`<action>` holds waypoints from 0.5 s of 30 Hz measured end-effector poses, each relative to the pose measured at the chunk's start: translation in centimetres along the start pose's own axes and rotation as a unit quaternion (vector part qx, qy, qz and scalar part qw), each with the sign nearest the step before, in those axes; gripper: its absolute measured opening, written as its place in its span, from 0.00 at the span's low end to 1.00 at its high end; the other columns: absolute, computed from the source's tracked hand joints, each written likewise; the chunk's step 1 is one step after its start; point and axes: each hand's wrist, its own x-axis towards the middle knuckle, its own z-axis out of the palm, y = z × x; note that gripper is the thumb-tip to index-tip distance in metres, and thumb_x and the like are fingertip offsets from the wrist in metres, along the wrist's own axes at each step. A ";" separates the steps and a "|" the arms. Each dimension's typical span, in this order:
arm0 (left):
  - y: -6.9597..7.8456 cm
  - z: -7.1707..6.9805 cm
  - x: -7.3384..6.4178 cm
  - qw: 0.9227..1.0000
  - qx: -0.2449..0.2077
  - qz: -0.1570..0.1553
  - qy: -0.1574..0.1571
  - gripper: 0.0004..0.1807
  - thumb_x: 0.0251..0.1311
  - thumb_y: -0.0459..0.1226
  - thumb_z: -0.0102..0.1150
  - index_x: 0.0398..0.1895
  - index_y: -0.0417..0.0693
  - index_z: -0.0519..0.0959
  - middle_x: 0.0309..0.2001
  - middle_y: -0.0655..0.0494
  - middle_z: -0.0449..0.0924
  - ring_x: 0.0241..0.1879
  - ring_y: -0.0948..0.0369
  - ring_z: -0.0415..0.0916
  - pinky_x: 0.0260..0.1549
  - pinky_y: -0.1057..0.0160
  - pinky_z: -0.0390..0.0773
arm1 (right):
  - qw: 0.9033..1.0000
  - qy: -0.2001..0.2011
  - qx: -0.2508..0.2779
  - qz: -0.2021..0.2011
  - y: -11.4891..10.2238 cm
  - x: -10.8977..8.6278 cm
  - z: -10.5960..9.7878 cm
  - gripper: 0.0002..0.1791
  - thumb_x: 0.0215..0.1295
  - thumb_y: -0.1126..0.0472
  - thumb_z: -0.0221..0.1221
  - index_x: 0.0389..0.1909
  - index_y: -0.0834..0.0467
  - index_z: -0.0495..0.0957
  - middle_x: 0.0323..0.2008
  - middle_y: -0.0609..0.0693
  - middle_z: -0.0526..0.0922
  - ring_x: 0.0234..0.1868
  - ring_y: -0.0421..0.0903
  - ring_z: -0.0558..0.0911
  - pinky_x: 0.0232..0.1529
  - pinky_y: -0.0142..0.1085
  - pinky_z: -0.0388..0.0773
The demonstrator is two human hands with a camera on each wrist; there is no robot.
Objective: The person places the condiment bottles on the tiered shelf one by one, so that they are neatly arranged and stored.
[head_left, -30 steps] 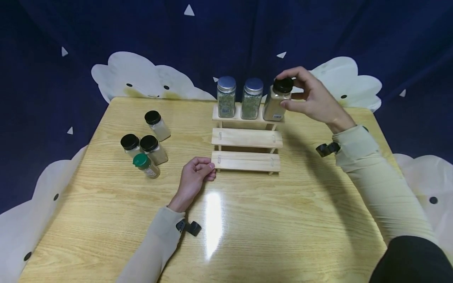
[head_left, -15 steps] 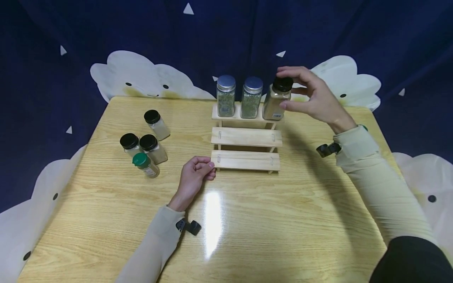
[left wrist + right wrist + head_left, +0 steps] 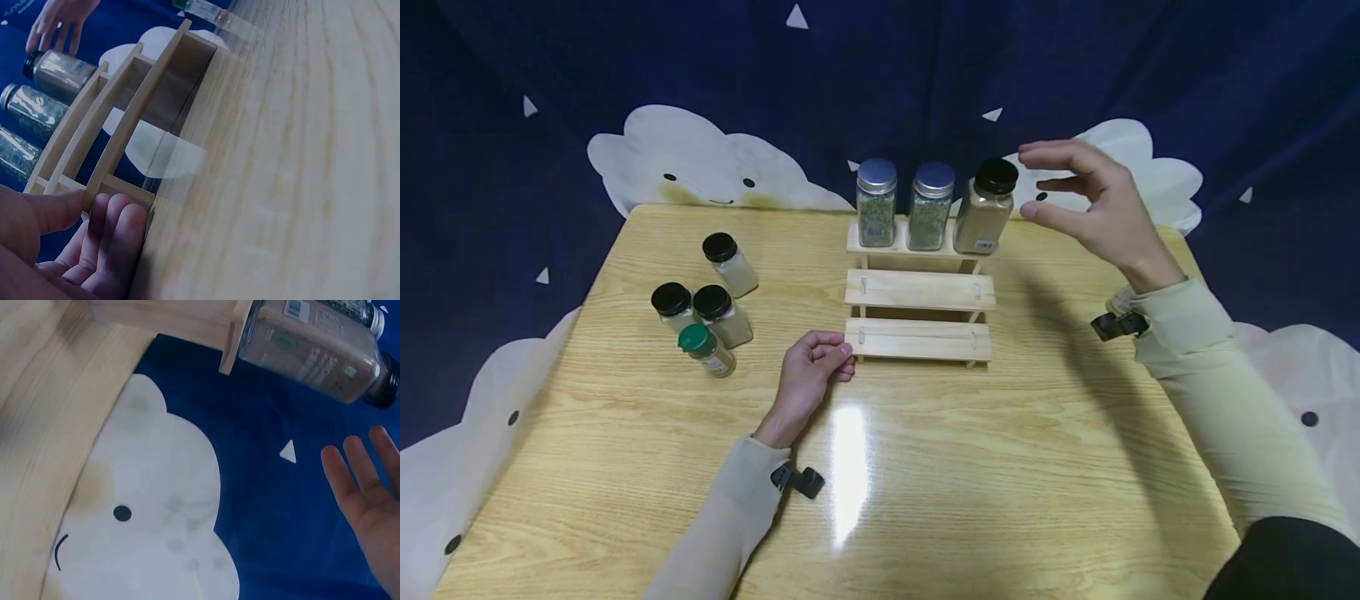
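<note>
A three-tier wooden spice rack (image 3: pixel 919 290) stands at the table's middle. My left hand (image 3: pixel 808 375) pinches the left end of its lowest shelf between thumb and curled fingers, as the left wrist view shows up close. On the top shelf stand two jars of green herbs with silver lids, the left herb jar (image 3: pixel 877 204) and the middle herb jar (image 3: pixel 931 207). At that shelf's right end is a black-lidded jar of brown powder (image 3: pixel 983 212). My right hand (image 3: pixel 1101 196) is just right of this jar, fingers spread and apart from it, holding nothing.
On the left of the wooden table (image 3: pixel 925 483) stand black-lidded jars, including one farther back (image 3: pixel 733 267), and a green-capped shaker (image 3: pixel 709 350). A clear container (image 3: pixel 1122 300) shows partly behind my right wrist. A dark blue curtain (image 3: pixel 895 75) hangs behind the table.
My right hand has let go of the brown powder jar and moved off to the right, its fingers opening. The jar stays on the top shelf. My left hand keeps its hold on the rack.
</note>
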 end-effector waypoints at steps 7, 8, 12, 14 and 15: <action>-0.1 0.1 0.1 1.000 -0.011 -0.003 0.001 0.08 0.76 0.21 0.59 0.53 0.27 0.76 0.35 0.44 0.86 0.30 0.62 0.85 0.35 0.68 0.91 | 0.999 0.031 -0.031 0.022 0.0 -1.3 -1.7 0.26 0.66 0.77 0.70 0.65 0.66 0.83 0.66 0.54 0.83 0.67 0.49 0.78 0.63 0.33 0.81; -0.1 0.0 0.1 1.000 -0.012 -0.002 0.000 0.08 0.76 0.21 0.59 0.53 0.27 0.76 0.35 0.44 0.86 0.30 0.62 0.85 0.35 0.67 0.91 | 0.998 0.034 -0.037 0.024 0.0 -1.5 -1.9 0.26 0.67 0.77 0.70 0.65 0.65 0.83 0.66 0.53 0.83 0.67 0.48 0.78 0.63 0.33 0.81; -0.2 0.0 0.1 1.000 -0.010 0.002 -0.002 0.08 0.76 0.21 0.59 0.53 0.27 0.76 0.35 0.44 0.86 0.30 0.61 0.85 0.35 0.67 0.91 | 0.997 0.043 -0.063 0.030 0.1 -2.7 -3.1 0.25 0.69 0.76 0.69 0.66 0.65 0.83 0.65 0.52 0.83 0.66 0.47 0.79 0.63 0.32 0.80; -0.1 0.0 0.0 1.000 -0.009 0.002 -0.002 0.08 0.76 0.21 0.59 0.53 0.27 0.76 0.35 0.43 0.86 0.30 0.61 0.85 0.34 0.67 0.91 | 0.996 0.049 -0.069 0.036 0.2 -3.3 -3.7 0.25 0.69 0.75 0.69 0.66 0.66 0.83 0.65 0.53 0.83 0.66 0.47 0.79 0.63 0.31 0.80; -0.1 0.0 0.0 1.000 -0.007 0.002 -0.001 0.08 0.76 0.22 0.60 0.53 0.27 0.76 0.35 0.43 0.87 0.30 0.61 0.85 0.34 0.67 0.91 | 0.995 0.053 -0.069 0.042 0.2 -3.6 -4.0 0.24 0.70 0.75 0.69 0.66 0.65 0.83 0.65 0.53 0.83 0.65 0.47 0.79 0.63 0.30 0.80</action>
